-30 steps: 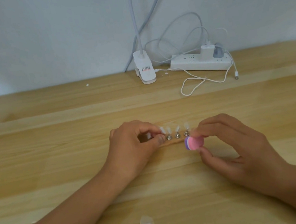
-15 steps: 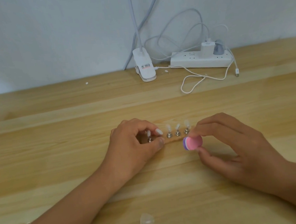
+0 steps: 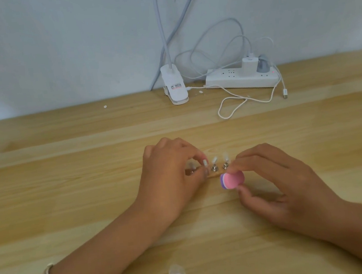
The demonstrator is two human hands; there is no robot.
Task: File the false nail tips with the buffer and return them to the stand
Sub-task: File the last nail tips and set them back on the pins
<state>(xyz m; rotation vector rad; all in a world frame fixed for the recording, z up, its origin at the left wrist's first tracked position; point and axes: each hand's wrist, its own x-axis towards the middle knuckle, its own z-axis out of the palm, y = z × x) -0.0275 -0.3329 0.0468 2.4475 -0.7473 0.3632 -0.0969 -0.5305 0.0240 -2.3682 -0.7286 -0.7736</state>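
A small wooden stand (image 3: 214, 174) lies on the table's middle, with metal pegs carrying clear false nail tips (image 3: 214, 160). My left hand (image 3: 170, 177) covers the stand's left part and pinches one nail tip (image 3: 205, 162) between thumb and forefinger, right at a peg. My right hand (image 3: 275, 183) holds a round pink and purple buffer (image 3: 232, 179) between thumb and fingertips, just right of the stand and slightly in front of it. Two more tips stand on pegs between my hands.
A white clip lamp base (image 3: 174, 86) and a white power strip (image 3: 241, 78) with chargers and loose cables (image 3: 234, 105) sit at the table's back by the wall. A small clear plastic piece (image 3: 176, 272) lies near the front edge.
My left hand has shifted a little, its thumb and forefinger now pinching a nail tip at a peg. The right hand with the buffer has barely moved.
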